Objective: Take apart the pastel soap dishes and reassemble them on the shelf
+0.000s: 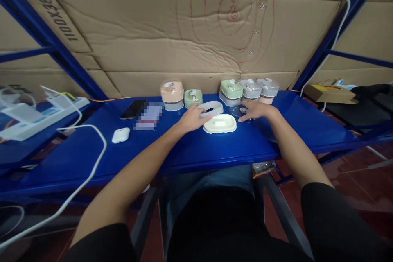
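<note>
My left hand (193, 119) has its thumb and fingers closed on the left end of a pale grey oval frame (216, 107) with an opening in its middle. Just in front of that frame lies a cream oval piece (220, 124) with a raised middle, flat on the table. Over on the right, the thumb and fingers of my right hand (255, 110) close around the right side of a clear plastic lid (235, 112) with a round sticker. Part of the lid is hidden under this hand.
Along the back of the blue table (196, 151) stand a peach box (172, 91), a green box (193, 97) and stacked boxes (231, 90). Left are a black phone (132, 109), a blurred-out screen (149, 115), a white earbud case (120, 135) and a white cable (100, 159).
</note>
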`<state>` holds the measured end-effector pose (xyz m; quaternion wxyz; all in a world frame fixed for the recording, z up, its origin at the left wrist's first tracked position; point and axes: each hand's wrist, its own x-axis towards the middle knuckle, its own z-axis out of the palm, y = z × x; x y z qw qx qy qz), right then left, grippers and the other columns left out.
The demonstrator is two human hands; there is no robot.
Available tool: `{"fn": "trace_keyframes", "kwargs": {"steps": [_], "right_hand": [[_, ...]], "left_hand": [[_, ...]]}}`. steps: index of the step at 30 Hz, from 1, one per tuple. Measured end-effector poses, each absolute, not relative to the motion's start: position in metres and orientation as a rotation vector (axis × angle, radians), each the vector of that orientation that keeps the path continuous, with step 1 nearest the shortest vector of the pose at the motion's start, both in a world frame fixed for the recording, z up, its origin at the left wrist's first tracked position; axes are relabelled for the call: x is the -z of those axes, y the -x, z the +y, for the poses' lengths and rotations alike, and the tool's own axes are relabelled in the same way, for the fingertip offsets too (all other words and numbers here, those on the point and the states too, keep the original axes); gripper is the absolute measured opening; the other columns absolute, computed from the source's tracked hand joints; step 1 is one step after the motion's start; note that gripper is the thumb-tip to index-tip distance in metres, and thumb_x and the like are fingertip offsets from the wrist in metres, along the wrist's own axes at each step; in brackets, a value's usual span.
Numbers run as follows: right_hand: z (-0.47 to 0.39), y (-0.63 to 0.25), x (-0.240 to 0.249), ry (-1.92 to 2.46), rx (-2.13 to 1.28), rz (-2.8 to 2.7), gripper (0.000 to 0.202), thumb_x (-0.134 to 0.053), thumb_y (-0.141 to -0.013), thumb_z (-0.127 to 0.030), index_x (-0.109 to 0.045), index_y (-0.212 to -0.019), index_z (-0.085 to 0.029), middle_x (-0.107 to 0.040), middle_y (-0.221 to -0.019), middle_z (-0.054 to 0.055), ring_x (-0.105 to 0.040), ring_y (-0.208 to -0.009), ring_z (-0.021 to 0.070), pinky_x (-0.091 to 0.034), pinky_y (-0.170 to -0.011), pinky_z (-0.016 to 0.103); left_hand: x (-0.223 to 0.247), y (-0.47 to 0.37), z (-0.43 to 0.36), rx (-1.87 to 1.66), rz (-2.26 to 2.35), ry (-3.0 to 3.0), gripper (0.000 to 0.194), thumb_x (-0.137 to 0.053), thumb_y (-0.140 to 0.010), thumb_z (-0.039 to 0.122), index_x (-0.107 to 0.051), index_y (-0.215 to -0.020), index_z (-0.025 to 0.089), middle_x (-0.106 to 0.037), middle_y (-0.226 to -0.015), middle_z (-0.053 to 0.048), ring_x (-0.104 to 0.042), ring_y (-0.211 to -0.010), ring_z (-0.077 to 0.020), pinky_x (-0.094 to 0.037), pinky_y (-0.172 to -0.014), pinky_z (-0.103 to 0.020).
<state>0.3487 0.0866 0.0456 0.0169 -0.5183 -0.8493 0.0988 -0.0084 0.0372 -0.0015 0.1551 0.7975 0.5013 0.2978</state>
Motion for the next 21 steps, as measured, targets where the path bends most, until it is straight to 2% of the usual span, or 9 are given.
{"fn": "trace_keyframes", "kwargs": {"steps": [5,10,12,15,17,21], "right_hand": [[0.083,-0.345,-0.048,1.669,-0.357,-2.601,0.1,-0.095,-0.07,-0.072,-0.07,-0.153,-0.023,-0.076,-0.149,0.019,-0.071,-0.137,0.0502,-0.06,-0.115,0.062],[0.08,-0.344,-0.05,1.664,-0.371,-2.604,0.103,-0.094,-0.07,-0.069,-0.067,-0.157,-0.022,-0.074,-0.153,0.019,-0.07,-0.139,0.0496,-0.058,-0.118,0.062],[0.08,-0.345,-0.05,1.664,-0.362,-2.607,0.102,-0.094,-0.071,-0.069,-0.066,-0.158,-0.022,-0.075,-0.152,0.018,-0.071,-0.139,0.0489,-0.058,-0.118,0.06],[0.079,-0.344,-0.05,1.665,-0.354,-2.6,0.1,-0.095,-0.07,-0.07,-0.068,-0.156,-0.024,-0.077,-0.149,0.016,-0.072,-0.138,0.0483,-0.059,-0.116,0.059],[0.079,-0.342,-0.05,1.673,-0.355,-2.59,0.1,-0.097,-0.069,-0.067,-0.07,-0.155,-0.022,-0.076,-0.149,0.018,-0.071,-0.138,0.0491,-0.059,-0.116,0.059],[0.074,-0.34,-0.056,1.686,-0.337,-2.565,0.094,-0.095,-0.073,-0.064,-0.071,-0.153,-0.021,-0.078,-0.145,0.019,-0.073,-0.133,0.0492,-0.06,-0.114,0.059]], "left_hand": [[-0.008,0.001,0.025,-0.882,1.228,-2.369,0.055,-0.071,-0.095,0.07,-0.083,-0.114,0.02,-0.065,-0.147,-0.018,-0.06,-0.147,-0.0446,-0.044,-0.131,-0.062],[-0.014,-0.009,0.011,-0.778,0.992,-2.477,0.045,-0.085,-0.086,0.06,-0.081,-0.113,0.025,-0.062,-0.152,-0.012,-0.067,-0.137,-0.0384,-0.049,-0.127,-0.056],[-0.013,-0.012,0.009,-0.73,0.994,-2.477,0.05,-0.09,-0.08,0.056,-0.077,-0.119,0.027,-0.064,-0.149,-0.011,-0.068,-0.135,-0.038,-0.052,-0.124,-0.056],[-0.013,-0.014,0.007,-0.711,1.018,-2.484,0.07,-0.093,-0.076,0.053,-0.069,-0.137,0.027,-0.065,-0.146,-0.012,-0.065,-0.138,-0.0396,-0.052,-0.123,-0.057],[-0.014,-0.016,0.004,-0.697,1.034,-2.531,0.078,-0.091,-0.078,0.051,-0.065,-0.147,0.026,-0.064,-0.15,-0.015,-0.062,-0.143,-0.0412,-0.051,-0.125,-0.057],[-0.015,-0.02,-0.004,-0.621,1.086,-2.644,0.079,-0.082,-0.086,0.045,-0.06,-0.158,0.022,-0.058,-0.161,-0.02,-0.059,-0.148,-0.0467,-0.045,-0.129,-0.061]]}}
